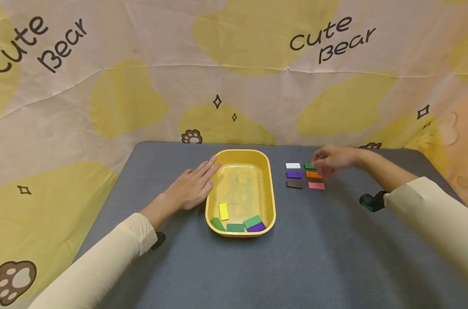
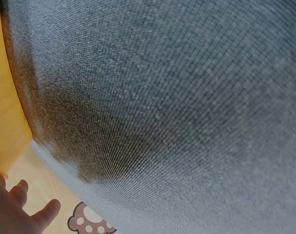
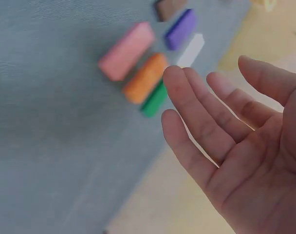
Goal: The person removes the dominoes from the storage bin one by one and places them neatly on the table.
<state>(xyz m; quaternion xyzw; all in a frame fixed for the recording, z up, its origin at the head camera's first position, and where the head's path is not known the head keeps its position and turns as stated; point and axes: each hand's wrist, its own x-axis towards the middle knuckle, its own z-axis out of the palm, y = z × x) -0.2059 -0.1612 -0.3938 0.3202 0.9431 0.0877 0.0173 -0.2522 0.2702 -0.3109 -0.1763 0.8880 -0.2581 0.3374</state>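
Observation:
My left hand (image 1: 193, 184) rests with straight fingers on the left rim of a yellow plastic tray (image 1: 273, 193). Inside the tray lie a yellow block (image 1: 224, 211), several green blocks and a purple block (image 1: 256, 227), gathered at its near end. To the right of the tray, my right hand (image 1: 332, 159) hovers over the right column of a small grid of blocks. Its fingers are loosely extended, with nothing between them in the right wrist view. Closest beneath it are a green block (image 3: 155, 101) and an orange block (image 3: 145, 79), both partly covered by the hand in the head view.
The grid also holds a white block (image 1: 293, 165), a purple block (image 1: 294, 175), a brown block (image 1: 294, 184) and a pink block (image 1: 316, 186). Grey cloth covers the table (image 1: 295, 266). A printed curtain (image 1: 234, 51) hangs along the table's far edge.

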